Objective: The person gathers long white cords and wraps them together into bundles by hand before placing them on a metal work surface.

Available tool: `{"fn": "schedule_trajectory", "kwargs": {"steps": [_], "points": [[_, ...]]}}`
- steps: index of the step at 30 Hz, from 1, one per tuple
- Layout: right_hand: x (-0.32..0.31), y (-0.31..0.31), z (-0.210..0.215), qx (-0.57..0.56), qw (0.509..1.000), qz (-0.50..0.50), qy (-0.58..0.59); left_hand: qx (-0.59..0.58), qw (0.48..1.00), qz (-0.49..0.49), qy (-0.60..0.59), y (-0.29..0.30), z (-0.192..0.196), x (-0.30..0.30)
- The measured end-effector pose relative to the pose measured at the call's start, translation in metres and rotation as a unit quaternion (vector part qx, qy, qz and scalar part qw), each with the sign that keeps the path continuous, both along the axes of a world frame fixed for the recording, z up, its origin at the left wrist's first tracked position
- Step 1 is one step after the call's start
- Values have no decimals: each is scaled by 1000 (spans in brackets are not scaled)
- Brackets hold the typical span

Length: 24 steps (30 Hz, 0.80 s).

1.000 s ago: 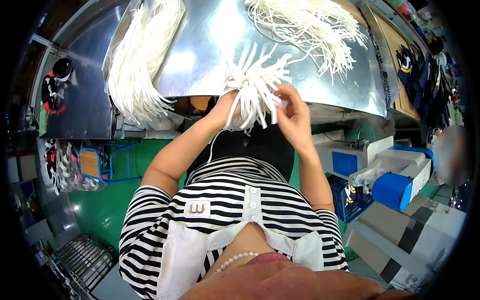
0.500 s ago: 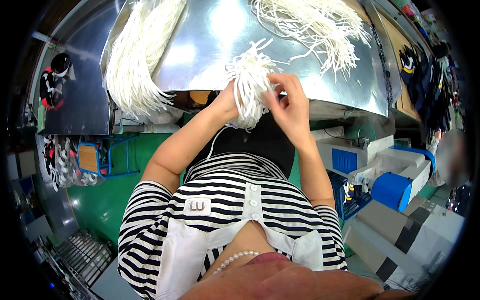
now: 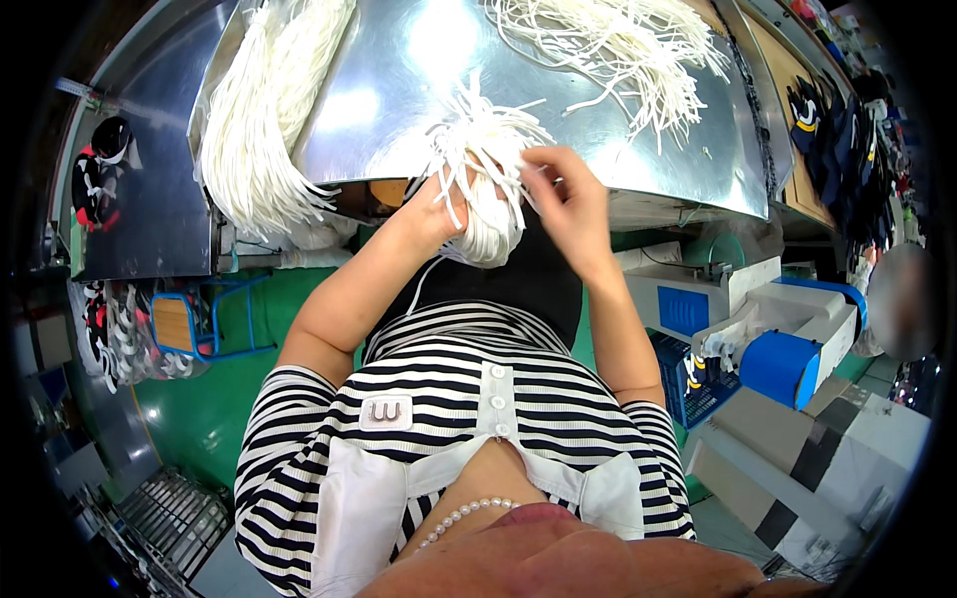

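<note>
My left hand [image 3: 437,211] is closed around a bundle of white cords [image 3: 490,227] at the front edge of the metal table. Loose cord ends fan out above the grip and hide most of its fingers; the lower part hangs in a rounded loop over my dark lap. At the bundle's right side is my right hand [image 3: 570,204], fingers curled, with thumb and forefinger pinched at a cord end. One thin cord trails down toward my striped shirt.
A long hank of white cords [image 3: 261,135] hangs over the table edge at left. Looser white cords [image 3: 638,60] lie at the far right of the metal tabletop [image 3: 399,75]. A blue-framed stool [image 3: 177,321] stands left, a white-and-blue machine [image 3: 783,364] right.
The bundle in my left hand has tipped slightly left, its ends spreading more. My right hand has drawn its fingers in at the bundle's edge. The whole view has shifted slightly.
</note>
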State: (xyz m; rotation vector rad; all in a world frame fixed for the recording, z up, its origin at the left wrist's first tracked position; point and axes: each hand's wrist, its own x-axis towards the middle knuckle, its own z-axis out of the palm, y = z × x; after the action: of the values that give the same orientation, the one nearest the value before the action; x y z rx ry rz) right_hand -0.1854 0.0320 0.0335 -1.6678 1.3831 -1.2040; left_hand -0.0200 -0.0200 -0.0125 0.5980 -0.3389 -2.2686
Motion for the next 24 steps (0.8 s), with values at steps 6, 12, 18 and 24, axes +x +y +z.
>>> {"fn": "schedule_trajectory", "kwargs": {"steps": [6, 12, 18, 24], "points": [[-28, -7, 3, 137, 924, -32, -356, 27, 999, -28, -15, -1, 8, -2], [-21, 1, 16, -240, 939, -182, 169, 63, 997, 2, 39, -3, -1, -8], [22, 4, 2, -198, 960, -64, 186, -104, 991, 62, -50, 16, -10, -23], [-31, -5, -1, -13, 992, -36, -124, -64, 987, -141, -32, 4, -11, 5]]}}
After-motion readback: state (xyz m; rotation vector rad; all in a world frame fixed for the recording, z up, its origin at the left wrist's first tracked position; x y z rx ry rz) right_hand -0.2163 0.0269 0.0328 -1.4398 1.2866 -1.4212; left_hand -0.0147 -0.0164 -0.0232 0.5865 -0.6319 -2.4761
